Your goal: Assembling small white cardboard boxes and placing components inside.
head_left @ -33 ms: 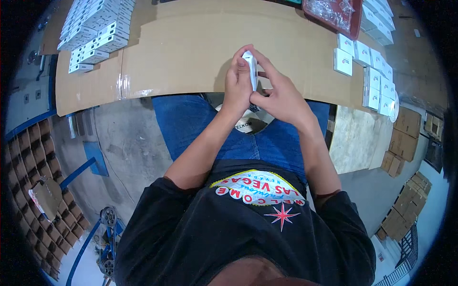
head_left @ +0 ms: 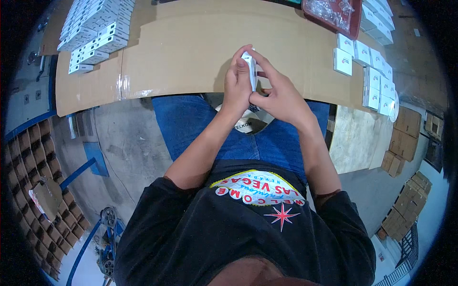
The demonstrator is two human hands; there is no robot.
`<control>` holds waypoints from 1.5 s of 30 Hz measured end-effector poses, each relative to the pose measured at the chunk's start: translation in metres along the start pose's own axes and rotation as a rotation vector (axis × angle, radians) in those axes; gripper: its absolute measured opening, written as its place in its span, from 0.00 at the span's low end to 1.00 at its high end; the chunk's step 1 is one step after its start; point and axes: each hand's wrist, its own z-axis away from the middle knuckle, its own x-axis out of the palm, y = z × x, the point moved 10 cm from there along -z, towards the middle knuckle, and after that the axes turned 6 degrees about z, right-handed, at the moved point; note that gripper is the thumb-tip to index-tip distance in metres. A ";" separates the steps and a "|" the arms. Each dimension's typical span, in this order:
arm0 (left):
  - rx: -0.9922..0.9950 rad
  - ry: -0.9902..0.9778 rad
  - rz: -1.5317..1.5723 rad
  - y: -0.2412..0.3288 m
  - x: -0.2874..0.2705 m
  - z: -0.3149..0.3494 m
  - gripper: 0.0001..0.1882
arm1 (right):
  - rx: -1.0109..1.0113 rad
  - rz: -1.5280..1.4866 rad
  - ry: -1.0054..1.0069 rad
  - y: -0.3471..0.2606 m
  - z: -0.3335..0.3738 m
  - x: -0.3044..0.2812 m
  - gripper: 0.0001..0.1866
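A slim white box [head_left: 253, 72] stands on edge between my two hands, just above the near edge of the cardboard-covered table [head_left: 181, 52]. My left hand [head_left: 236, 88] holds it from the left, with the thumb along its near face. From the right, my right hand [head_left: 285, 95] grips it too, its index finger reaching the upper end and its thumb low near the bottom. Much of the box is hidden by my fingers.
Stacked white boxes [head_left: 100, 35] fill the far left of the table. More white boxes [head_left: 372, 62] stand at the right, beside a dark red tray [head_left: 354, 26] holding crumpled clear plastic. A pale round thing [head_left: 245, 126] shows between my thighs. Brown cartons [head_left: 405, 133] stand farther right.
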 end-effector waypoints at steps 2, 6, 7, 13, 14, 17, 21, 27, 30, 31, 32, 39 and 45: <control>-0.084 -0.032 0.022 0.002 0.008 0.003 0.41 | -0.055 0.053 0.047 0.004 -0.001 -0.001 0.49; -0.063 -0.031 0.053 0.000 0.007 0.003 0.41 | -0.056 0.030 0.064 -0.007 -0.001 -0.002 0.48; -0.064 -0.037 0.045 0.000 0.007 0.004 0.41 | -0.055 0.029 0.065 -0.011 -0.001 -0.004 0.48; -0.204 -0.037 0.003 -0.008 0.004 -0.001 0.47 | -0.090 0.125 -0.018 -0.007 0.006 -0.010 0.50; -0.328 -0.059 0.068 -0.019 0.006 0.001 0.50 | -0.135 0.256 0.036 -0.011 0.008 -0.015 0.50; -0.620 -0.136 0.225 -0.013 0.025 0.015 0.53 | -0.153 0.326 0.128 -0.013 0.010 -0.028 0.51; -0.312 -0.231 0.099 0.024 0.033 0.007 0.49 | 0.064 0.087 0.215 0.005 0.013 -0.045 0.45; -0.455 -0.066 0.209 -0.008 0.018 0.013 0.47 | 0.265 0.094 0.172 0.021 0.014 -0.042 0.34; -0.544 0.000 0.245 -0.020 0.010 0.009 0.46 | 0.202 0.109 0.226 0.023 0.014 -0.046 0.25; -0.543 0.008 0.244 -0.021 0.008 0.009 0.46 | 0.106 0.188 0.283 0.017 0.014 -0.049 0.23; -0.599 0.033 0.270 -0.025 0.007 0.013 0.45 | 0.103 0.185 0.276 0.020 0.011 -0.045 0.23; -0.634 -0.015 0.291 -0.023 0.020 0.023 0.44 | -0.183 -0.091 0.332 0.001 0.002 -0.028 0.13; -0.558 -0.052 0.177 -0.020 0.025 0.024 0.46 | -0.209 -0.087 0.527 -0.004 -0.001 -0.032 0.10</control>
